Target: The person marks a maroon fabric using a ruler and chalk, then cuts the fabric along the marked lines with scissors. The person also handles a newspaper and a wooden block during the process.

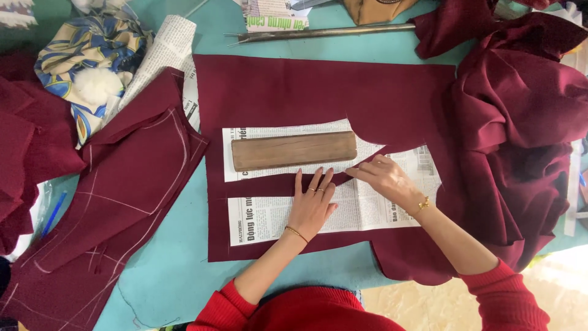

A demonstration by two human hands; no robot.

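A flat piece of dark red cloth (306,92) lies spread on the turquoise table (184,270). Two newspaper pattern pieces (269,217) lie on it, with a strip of the cloth showing between them. A brown wooden block (294,150) rests on the upper paper. My left hand (312,205) lies flat, fingers apart, pressing the lower paper just under the strip. My right hand (386,178) rests to its right, fingertips pinched at the cloth strip's edge; I cannot tell whether it holds chalk.
A chalk-marked dark red cut piece (122,190) lies to the left. A heap of the same cloth (520,122) fills the right side. A floral fabric bundle (92,55), rolled newspaper (162,52), a metal rod (324,32) and a blue pen (54,213) sit around the edges.
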